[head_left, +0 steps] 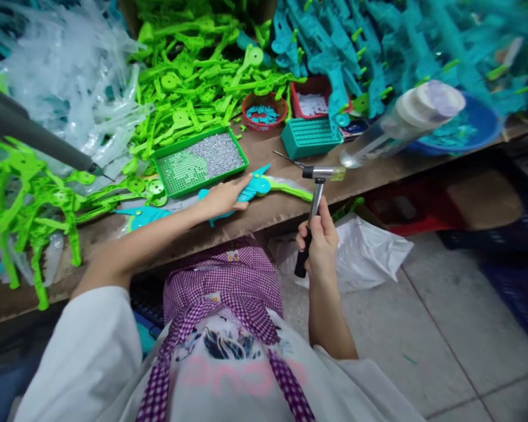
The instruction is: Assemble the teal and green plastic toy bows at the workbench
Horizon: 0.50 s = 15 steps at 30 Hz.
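"What do you have on the right hand [321, 237]?"

"From my end, I see it closed round the black handle of a hammer [315, 199], in front of the table [259, 149] edge. The hammer stands nearly upright, metal head at the top, with a yellowish face pointing right."

"And the left hand [222, 198]?"

"I have it laid palm down over a turquoise piece [260, 186], fingers spread across it. I can't tell whether they clasp it or only rest there."

"Where is that piece?"

"Along the front of the table, a lime-green and clear strip [288, 187] reaching right from it. Just behind it I see a green tray [208, 179] with small silver pieces [222, 153]. The teal basket [312, 140] sits farther right, and a bottle [400, 126] leans beyond that."
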{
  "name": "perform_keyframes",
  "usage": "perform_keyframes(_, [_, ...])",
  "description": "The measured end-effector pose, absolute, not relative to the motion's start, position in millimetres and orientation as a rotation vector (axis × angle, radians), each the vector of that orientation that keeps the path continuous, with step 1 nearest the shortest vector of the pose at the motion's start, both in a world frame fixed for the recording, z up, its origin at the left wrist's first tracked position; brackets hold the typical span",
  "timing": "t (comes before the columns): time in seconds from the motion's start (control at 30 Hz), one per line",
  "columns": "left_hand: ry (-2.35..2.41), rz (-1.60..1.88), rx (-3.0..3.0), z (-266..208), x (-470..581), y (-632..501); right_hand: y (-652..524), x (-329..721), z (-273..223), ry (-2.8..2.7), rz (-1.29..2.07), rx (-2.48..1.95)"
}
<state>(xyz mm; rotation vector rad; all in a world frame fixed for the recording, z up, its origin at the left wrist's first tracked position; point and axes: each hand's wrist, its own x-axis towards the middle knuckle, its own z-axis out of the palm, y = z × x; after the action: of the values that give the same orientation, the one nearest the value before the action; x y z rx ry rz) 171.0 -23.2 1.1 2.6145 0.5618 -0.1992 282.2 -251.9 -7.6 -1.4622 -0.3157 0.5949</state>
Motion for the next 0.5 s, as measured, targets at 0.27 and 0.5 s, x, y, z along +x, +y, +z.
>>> perform_keyframes(0.27, [0.811,0.046,2.796,-11.2,207.1,-55.0,-239.6,266.3,-3.6,-0.439,0.585,-1.507])
perform_keyframes(0.5, [0.902,0.608,2.496,16.9,49.0,-125.9,-234.3,248.6,-0.4,-0.574,0.658,-1.525])
